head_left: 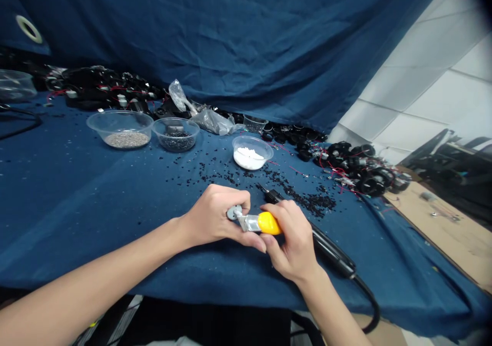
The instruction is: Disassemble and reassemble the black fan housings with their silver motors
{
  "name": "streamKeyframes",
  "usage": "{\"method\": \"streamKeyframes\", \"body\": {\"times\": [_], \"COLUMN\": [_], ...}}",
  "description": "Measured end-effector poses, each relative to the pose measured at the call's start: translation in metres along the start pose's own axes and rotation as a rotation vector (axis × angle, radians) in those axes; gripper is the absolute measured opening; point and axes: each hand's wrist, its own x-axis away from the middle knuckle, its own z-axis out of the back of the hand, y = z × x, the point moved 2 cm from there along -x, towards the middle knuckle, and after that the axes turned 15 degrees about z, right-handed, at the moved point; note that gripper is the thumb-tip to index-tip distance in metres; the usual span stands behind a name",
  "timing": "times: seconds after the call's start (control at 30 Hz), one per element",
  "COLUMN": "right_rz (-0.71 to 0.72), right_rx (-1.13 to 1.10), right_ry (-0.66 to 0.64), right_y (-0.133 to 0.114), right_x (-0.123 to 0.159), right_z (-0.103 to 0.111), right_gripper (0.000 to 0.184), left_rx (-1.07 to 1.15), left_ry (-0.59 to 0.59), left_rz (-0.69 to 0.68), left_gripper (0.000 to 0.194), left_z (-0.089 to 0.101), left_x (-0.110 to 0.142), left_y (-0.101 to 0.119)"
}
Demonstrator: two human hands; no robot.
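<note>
My left hand [219,212] is closed around a small grey round part [234,212] with little holes in its face. In my right hand [294,238] is a yellow-handled utility knife [269,223], gripped between thumb and fingers. Its metal end points left and meets the grey part, with some white paste at the tip. Beneath and beside my right hand lies a black electric screwdriver [332,251], bit toward the back, cord running off the front edge. Beyond both hands stands a clear bowl [265,148] of white paste.
Two clear bowls stand back left, one with small metal pieces [128,140], another with dark screws [177,141]. Loose black bits [311,202] are scattered right of centre. Piles of black parts with red wires [369,171] line the back, near a plastic bag [217,122].
</note>
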Motion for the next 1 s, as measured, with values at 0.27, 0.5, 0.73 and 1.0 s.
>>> {"method": "streamKeyframes", "body": {"times": [0.27,0.5,0.73,1.0], "right_rz": [0.004,0.028,0.08,0.092], "right_rx": [0.002,0.003,0.012,0.003], "right_ry": [0.01,0.014,0.059,0.088], "right_y": [-0.0006,-0.0012,-0.004,-0.0024], "right_x": [0.0003,-0.0008,0.0006,-0.0002], "right_z": [0.0007,-0.0016,-0.0016,-0.0007], "right_gripper": [0.04,0.041,0.039,0.038], "left_rx": [-0.019,-0.037,-0.055,-0.063], "left_ry": [0.03,0.064,0.106,0.117], "left_rz": [-0.02,-0.014,0.001,0.004], "left_gripper": [0.059,0.058,0.057,0.057], "left_z": [-0.0003,-0.0006,0.0007,0.0003], "left_x": [-0.0007,-0.0005,0.0004,0.0012], "left_y": [0.0016,-0.0018,-0.0018,-0.0042]}}
